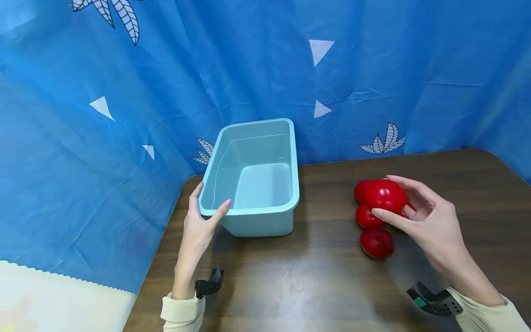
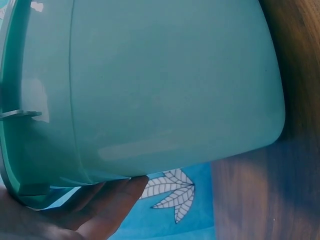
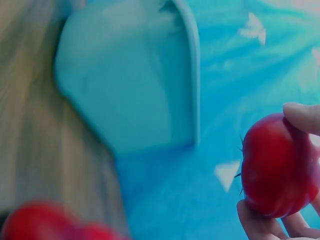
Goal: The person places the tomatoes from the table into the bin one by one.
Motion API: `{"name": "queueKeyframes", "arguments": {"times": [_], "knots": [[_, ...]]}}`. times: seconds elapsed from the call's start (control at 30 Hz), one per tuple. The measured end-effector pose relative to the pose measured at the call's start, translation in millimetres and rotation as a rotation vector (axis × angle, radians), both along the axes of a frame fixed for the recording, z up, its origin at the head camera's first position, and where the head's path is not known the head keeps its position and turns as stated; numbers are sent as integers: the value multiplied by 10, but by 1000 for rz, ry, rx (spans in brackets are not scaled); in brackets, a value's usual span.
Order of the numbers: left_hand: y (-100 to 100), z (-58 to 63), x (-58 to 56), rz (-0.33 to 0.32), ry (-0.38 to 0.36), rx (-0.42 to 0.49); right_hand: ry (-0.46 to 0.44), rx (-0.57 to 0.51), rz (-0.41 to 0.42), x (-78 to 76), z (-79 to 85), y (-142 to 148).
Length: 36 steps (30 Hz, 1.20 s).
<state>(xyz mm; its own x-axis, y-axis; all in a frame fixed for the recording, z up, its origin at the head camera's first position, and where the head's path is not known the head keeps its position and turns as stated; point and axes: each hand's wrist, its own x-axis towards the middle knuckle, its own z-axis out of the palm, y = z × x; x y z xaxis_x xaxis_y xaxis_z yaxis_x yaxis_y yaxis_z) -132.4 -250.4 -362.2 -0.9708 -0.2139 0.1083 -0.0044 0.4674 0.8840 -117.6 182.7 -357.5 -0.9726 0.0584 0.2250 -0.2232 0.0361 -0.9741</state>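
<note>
A pale blue-green plastic bin (image 1: 265, 184) stands on the table's left part, with nothing inside it. My left hand (image 1: 198, 235) grips its near left corner, thumb over the rim and fingers against the outer wall, as the fingers (image 2: 112, 200) in the left wrist view show. On the right, my right hand (image 1: 435, 221) holds a glossy red tomato (image 1: 385, 195) between thumb and fingers, above other red items. Thin dark spikes stick out from the held tomato (image 3: 275, 165). Beneath it lie a bright red round item (image 1: 367, 216), partly hidden, and a darker red one (image 1: 376, 243).
The brown wooden table (image 1: 327, 267) reaches back to a blue curtain (image 1: 257, 60) with white triangles and leaf prints, which hangs right behind the bin. Dark bands are on both wrists. A cream cloth (image 1: 54, 299) lies beyond the table's left edge.
</note>
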Motion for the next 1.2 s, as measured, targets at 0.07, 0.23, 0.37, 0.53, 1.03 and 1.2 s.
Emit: {"name": "queueKeyframes", "arguments": {"times": [0.07, 0.23, 0.37, 0.53, 1.03, 1.2], "knots": [[-11, -2, -2, -3, -1, 4, 30, 15, 36, -68, 111, -170], [-25, -3, -21, -2, -4, 10, 78, 88, 118, -256, 372, -585], [-8, 0, -48, -7, -5, 6, 90, 45, 207, -423, 552, -856], [-18, -15, -58, -7, 0, 7, 86, 48, 300, -681, 735, -1219], [-54, -30, -50, -4, -21, 13, 53, 187, 509, -1361, 1035, -1924], [-52, -32, -48, -1, -14, 14, -9, 200, 540, -1504, 1009, -2008]]}}
